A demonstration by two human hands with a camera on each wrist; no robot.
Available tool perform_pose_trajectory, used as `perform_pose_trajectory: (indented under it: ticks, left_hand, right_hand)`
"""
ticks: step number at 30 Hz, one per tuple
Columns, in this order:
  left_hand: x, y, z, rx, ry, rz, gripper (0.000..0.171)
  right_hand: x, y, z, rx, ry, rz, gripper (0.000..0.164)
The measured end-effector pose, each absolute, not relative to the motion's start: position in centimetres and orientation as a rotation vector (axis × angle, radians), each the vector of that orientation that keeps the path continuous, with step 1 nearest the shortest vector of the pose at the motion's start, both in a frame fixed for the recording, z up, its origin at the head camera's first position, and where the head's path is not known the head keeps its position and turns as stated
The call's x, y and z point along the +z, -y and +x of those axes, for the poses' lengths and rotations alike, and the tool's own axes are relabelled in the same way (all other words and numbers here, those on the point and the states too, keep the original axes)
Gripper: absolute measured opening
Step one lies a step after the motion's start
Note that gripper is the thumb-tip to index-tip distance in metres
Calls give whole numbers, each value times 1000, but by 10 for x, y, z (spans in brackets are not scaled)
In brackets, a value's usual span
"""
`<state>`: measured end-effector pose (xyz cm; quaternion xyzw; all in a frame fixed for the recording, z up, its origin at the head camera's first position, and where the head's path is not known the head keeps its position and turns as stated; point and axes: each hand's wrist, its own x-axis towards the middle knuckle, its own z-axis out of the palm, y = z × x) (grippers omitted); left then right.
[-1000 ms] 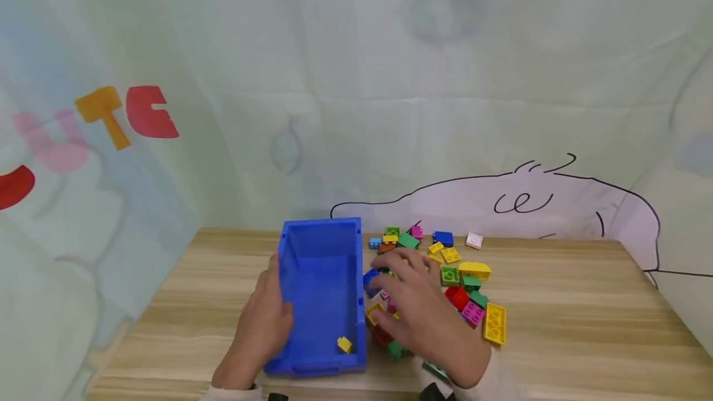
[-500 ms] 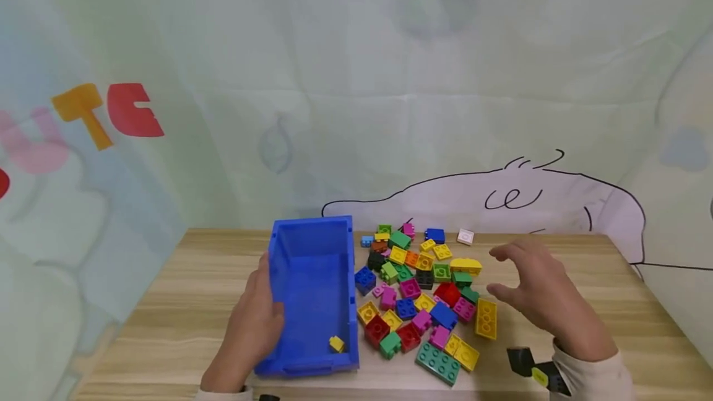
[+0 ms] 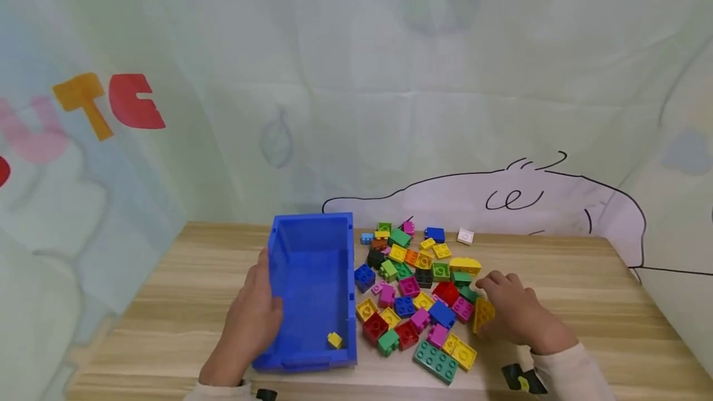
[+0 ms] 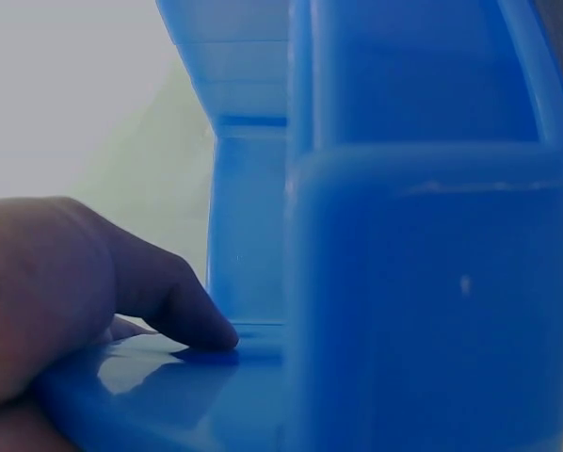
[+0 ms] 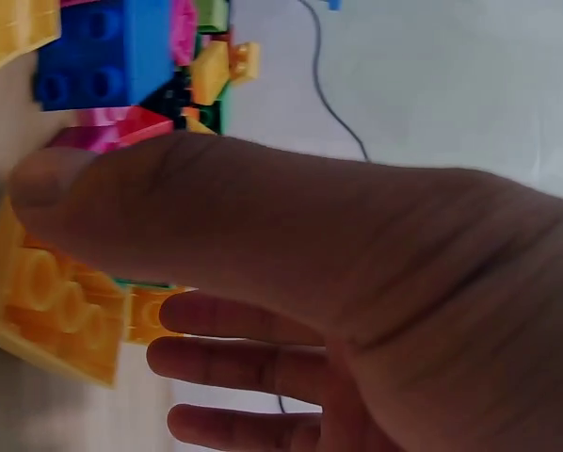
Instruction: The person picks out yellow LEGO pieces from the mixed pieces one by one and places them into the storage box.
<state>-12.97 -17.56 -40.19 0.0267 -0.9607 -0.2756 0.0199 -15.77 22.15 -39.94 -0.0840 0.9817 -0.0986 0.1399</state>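
My left hand (image 3: 249, 320) grips the left wall of the blue plastic bin (image 3: 286, 361); in the left wrist view its thumb (image 4: 192, 306) lies over the inside of that wall. One small yellow brick (image 3: 335, 340) lies in the bin's near right corner. At the right side of the brick pile, my right hand (image 3: 515, 311) pinches a long yellow toy brick (image 3: 483, 314), hollow side showing and tipped up on edge. The right wrist view has the thumb (image 5: 168, 188) across this brick (image 5: 65, 306), three fingers held out below; the index finger is hidden.
Many coloured toy bricks spread over the wooden table (image 3: 585, 302) right of the bin, among them a green brick (image 3: 436, 361) at the front and a white one (image 3: 465, 236) at the back. A printed curtain (image 3: 356, 110) hangs behind the table.
My right hand has moved from over the pile out to the right, then back in to the long yellow brick, which is now tilted. My left hand stays on the bin.
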Motion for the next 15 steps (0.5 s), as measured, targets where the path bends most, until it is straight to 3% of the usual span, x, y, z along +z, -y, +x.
perform_pose_trajectory:
  ticks: [15]
  left_hand:
    - [-401,175,-128,-860,2971,85,82]
  right_hand:
    - [-412,-218,-162,-239,-2807,-195,72]
